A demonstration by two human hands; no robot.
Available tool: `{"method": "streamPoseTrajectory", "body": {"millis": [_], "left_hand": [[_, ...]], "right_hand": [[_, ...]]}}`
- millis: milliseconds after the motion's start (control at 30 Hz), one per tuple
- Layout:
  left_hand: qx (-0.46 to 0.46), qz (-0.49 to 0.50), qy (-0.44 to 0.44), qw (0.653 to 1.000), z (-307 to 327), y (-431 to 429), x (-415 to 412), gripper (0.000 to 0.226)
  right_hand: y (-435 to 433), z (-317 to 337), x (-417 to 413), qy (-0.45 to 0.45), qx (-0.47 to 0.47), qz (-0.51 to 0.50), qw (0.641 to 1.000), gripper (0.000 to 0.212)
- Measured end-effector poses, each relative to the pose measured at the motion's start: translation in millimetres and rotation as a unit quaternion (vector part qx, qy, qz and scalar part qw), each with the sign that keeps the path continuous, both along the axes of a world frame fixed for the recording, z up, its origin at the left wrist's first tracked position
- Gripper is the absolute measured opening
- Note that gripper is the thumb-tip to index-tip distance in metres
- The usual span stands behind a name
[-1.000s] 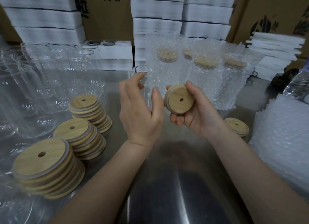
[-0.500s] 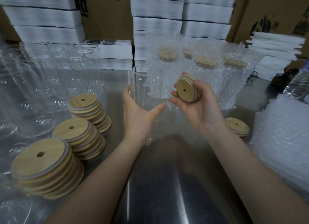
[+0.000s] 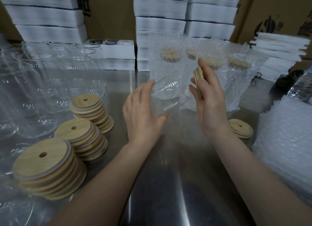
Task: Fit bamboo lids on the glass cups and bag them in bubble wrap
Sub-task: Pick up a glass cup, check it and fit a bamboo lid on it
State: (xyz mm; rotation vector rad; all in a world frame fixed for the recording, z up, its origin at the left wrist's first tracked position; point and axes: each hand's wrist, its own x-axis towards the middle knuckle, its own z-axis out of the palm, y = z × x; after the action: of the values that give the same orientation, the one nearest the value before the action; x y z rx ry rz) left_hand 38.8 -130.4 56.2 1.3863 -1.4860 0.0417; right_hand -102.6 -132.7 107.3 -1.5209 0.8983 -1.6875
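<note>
Left hand [image 3: 141,114]: just left of the frame's centre, fingers and thumb curled round the lower body of a glass cup [image 3: 166,94], thumb underneath.
Glass cup: off the table, tilted, open mouth towards 3 o'clock, base in the left palm; blurred, so the rim is hard to trace.
Right hand [image 3: 211,97]: at 3 o'clock of the cup, back towards the camera, thumb and fingers pinching a bamboo lid [image 3: 196,77] by its edge.
Bamboo lid: on edge, flat face turned to the cup's mouth, just beside it; whether they touch cannot be told.
Lid stacks [image 3: 79,134]: three piles at 8 to 9 o'clock of the hands, each top lid showing a small hole.
Loose lid [image 3: 240,128]: flat on the table at 4 o'clock of the right hand.
Empty cups [image 3: 42,84]: clear glass crowd at 9 to 10 o'clock.
Wrapped cups [image 3: 170,57]: standing in bubble wrap at 12 to 1 o'clock, lids on, just behind the hands.
Bubble wrap pile [image 3: 283,141]: at 3 to 4 o'clock, at the table's edge.
Table [image 3: 168,183]: shiny metal, under both forearms.
Foam blocks [image 3: 160,23]: white stacks at 11 to 1 o'clock, cardboard boxes [image 3: 108,15] behind.
</note>
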Motion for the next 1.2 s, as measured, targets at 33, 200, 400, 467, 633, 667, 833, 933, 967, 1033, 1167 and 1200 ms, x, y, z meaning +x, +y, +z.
{"method": "streamPoseTrajectory", "body": {"millis": [33, 200, 400, 467, 633, 667, 833, 933, 967, 1033, 1167, 1200], "left_hand": [[-0.004, 0.002, -0.019, 1.000, 0.2, 1.1, -0.9, 0.091], [0.002, -0.009, -0.073, 0.997, 1.0, 3.7, -3.7, 0.091], [-0.002, -0.009, -0.054, 0.998, 2.1, 5.0, -4.2, 0.092], [-0.005, -0.009, -0.052, 0.999, 2.3, 4.7, -3.4, 0.091], [-0.016, -0.003, -0.053, 0.998, 1.9, 4.6, -1.9, 0.090], [-0.021, 0.000, -0.056, 0.998, 1.6, 4.7, -1.9, 0.091], [-0.032, 0.013, -0.073, 0.997, 0.7, 3.4, -0.9, 0.091], [-0.035, 0.017, -0.074, 0.997, 0.1, 3.2, -0.9, 0.091], [-0.035, 0.018, -0.073, 0.997, 0.1, 3.3, -1.1, 0.090], [-0.036, 0.019, -0.072, 0.997, 0.3, 3.2, -1.2, 0.088], [-0.040, 0.021, -0.071, 0.996, 0.4, 2.9, 0.0, 0.087], [-0.040, 0.021, -0.070, 0.997, 0.3, 2.9, 0.1, 0.087]], "right_hand": [[-1.1, -0.8, -1.2, 0.015, -0.009, -0.004, 1.000, 0.040], [-0.9, -5.1, -1.3, 0.114, -0.058, -0.026, 0.991, 0.044], [2.6, -5.3, 0.4, 0.142, -0.057, -0.030, 0.988, 0.045], [4.2, -5.6, 2.5, 0.146, -0.056, -0.026, 0.987, 0.045], [4.6, -5.6, 3.4, 0.153, -0.057, -0.020, 0.986, 0.046], [4.5, -5.8, 3.3, 0.153, -0.057, -0.017, 0.986, 0.046], [2.1, -8.2, 3.8, 0.147, -0.052, 0.001, 0.988, 0.045], [-0.4, -10.0, 4.5, 0.145, -0.049, 0.006, 0.988, 0.044], [-1.2, -10.6, 4.7, 0.143, -0.049, 0.007, 0.988, 0.044], [-2.5, -11.3, 5.1, 0.139, -0.046, 0.012, 0.989, 0.044], [-3.6, -11.7, 5.5, 0.139, -0.042, 0.023, 0.989, 0.043], [-3.7, -11.9, 5.6, 0.138, -0.043, 0.024, 0.989, 0.043]]}}
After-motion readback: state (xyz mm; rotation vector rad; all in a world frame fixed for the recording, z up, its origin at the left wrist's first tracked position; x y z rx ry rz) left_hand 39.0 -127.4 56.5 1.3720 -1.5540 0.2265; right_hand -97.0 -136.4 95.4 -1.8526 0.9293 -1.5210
